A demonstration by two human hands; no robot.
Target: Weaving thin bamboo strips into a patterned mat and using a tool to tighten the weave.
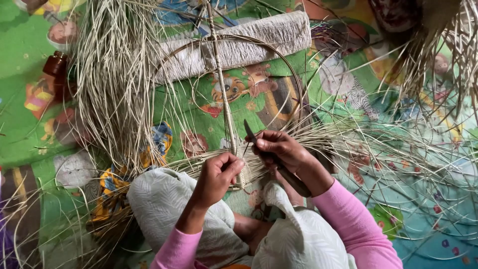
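Home floor w/ kids' cartoon play mat [30, 124], reed bundles [114, 74] strewn: weaving spot.

A round cane hoop frame [294, 79] lies on the cartoon-printed floor mat [30, 74]. A rolled white quilted cloth [249, 45] lies behind it, under its far rim. A bundle of pale straw strands [114, 74] lies to the left; a brown bottle [57, 67] further left.

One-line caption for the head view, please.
Left hand pinches pale straw strands at a round woven frame while right hand grips a knife.
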